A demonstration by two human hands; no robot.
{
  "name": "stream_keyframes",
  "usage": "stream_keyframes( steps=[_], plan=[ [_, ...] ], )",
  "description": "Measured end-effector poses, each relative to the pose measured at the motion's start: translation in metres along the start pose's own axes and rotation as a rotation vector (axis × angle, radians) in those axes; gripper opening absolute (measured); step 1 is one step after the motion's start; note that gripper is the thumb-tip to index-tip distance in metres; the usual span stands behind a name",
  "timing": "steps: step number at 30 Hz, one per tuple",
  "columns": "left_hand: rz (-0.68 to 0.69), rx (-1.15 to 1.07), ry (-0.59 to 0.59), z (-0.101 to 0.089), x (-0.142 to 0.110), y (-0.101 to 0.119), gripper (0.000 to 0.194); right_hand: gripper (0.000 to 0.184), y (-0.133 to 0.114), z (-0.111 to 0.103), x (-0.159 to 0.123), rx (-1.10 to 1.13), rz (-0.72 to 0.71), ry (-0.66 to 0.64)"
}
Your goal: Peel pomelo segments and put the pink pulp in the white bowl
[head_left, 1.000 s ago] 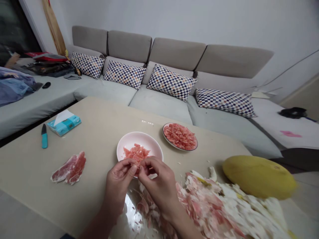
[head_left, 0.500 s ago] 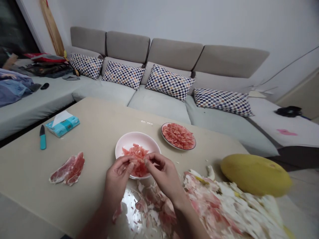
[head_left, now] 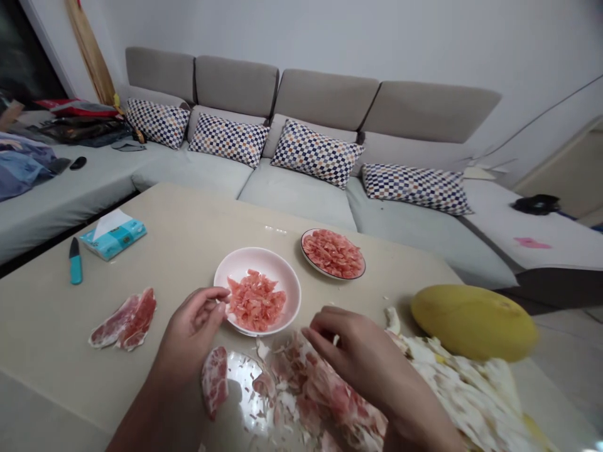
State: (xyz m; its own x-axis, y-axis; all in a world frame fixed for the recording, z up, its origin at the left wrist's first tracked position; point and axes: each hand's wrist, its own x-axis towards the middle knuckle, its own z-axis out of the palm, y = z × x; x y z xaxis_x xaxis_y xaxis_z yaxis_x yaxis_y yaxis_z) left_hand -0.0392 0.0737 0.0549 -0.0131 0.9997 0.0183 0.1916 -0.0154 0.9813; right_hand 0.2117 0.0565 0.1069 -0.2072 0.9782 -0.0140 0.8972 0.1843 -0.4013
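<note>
My left hand [head_left: 191,329] is at the left rim of a white bowl [head_left: 288,276], thumb and forefinger apart, with nothing visibly held. Pink pomelo flesh pieces [head_left: 257,301] lie in the bowl. My right hand [head_left: 355,345] hovers over a heap of pinkish membrane scraps [head_left: 315,383], fingers loosely bent and the thumb apart from them. A small white bit shows behind its fingers; I cannot tell whether the hand touches it. A pomelo segment [head_left: 215,382] with its skin lies just beside my left wrist.
A dark-rimmed plate [head_left: 333,254] heaped with pomelo flesh stands behind the bowl. Two more segments [head_left: 125,320] lie at left, near a teal-handled knife [head_left: 75,263] and a tissue pack [head_left: 114,235]. At right are a whole yellow pomelo [head_left: 473,323] and white peel [head_left: 466,383].
My hands have parted from above the bowl. The left has drawn back to the bowl's left rim; the right has moved right, over the scraps. The view has shifted slightly.
</note>
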Motion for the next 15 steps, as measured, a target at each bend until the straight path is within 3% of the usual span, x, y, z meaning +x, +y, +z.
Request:
stream_keyframes(
  steps=[3,7,11,13,15],
  plan=[
    [-0.008,0.429,-0.14,-0.018,-0.005,-0.001,0.029,0.02,0.01,-0.008,-0.012,-0.157,0.042,-0.095],
    [-0.117,0.755,-0.219,-0.023,-0.018,-0.023,0.033,0.03,0.007,-0.011,-0.023,-0.271,0.112,0.016],
    [-0.175,0.688,-0.271,-0.012,-0.037,-0.052,0.036,0.027,-0.006,-0.011,-0.033,-0.122,-0.04,0.249],
    [-0.159,0.6,-0.251,-0.006,-0.044,-0.063,0.036,0.03,-0.011,-0.009,-0.037,-0.078,-0.078,0.263],
    [-0.135,0.531,-0.187,-0.005,-0.048,-0.067,0.037,0.028,-0.014,-0.006,-0.038,-0.084,-0.104,0.187]
  ],
)
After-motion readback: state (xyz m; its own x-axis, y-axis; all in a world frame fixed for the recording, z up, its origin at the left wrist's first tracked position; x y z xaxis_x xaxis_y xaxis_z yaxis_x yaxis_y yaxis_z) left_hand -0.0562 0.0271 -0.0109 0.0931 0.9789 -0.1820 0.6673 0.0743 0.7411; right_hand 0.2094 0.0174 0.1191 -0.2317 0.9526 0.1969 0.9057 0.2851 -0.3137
